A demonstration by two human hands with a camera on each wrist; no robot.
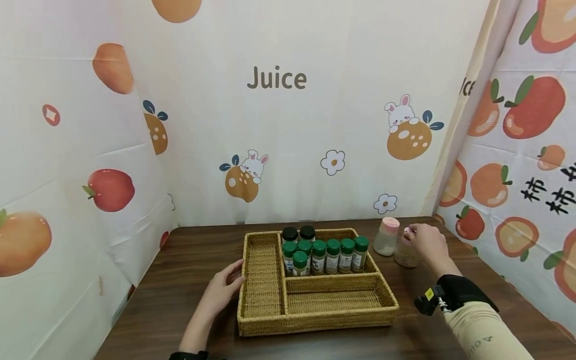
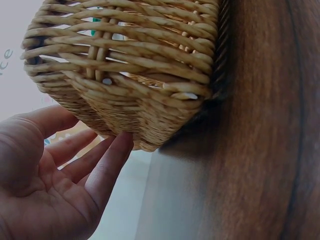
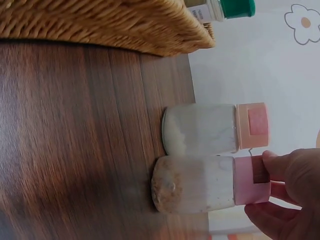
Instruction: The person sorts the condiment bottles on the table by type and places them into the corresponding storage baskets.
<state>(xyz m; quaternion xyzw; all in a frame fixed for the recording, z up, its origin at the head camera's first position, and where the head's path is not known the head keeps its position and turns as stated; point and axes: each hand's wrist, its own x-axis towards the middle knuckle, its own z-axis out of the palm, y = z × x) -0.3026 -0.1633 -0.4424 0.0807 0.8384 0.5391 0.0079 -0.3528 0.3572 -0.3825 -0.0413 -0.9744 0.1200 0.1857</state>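
A divided wicker basket point(image 1: 265, 322) sits on the table. My left hand point(image 1: 223, 289) is at its left side; in the left wrist view, fairly straight fingers point(image 2: 112, 165) touch the woven wall. To the right of the basket, my right hand point(image 1: 427, 245) holds a seasoning jar point(image 3: 195, 185) by its pink lid, thumb and fingers on the lid. Brown contents lie in the bottom of this clear jar, which stands upright on the table. Close beside it is a second clear jar point(image 1: 385, 241) with a pink lid and white contents.
Several green-capped spice bottles point(image 1: 333, 255) and two black-capped bottles point(image 1: 307, 233) stand in the basket's back right compartment. A printed curtain point(image 1: 288, 125) hangs behind the wooden table point(image 1: 198, 250) and along both sides.
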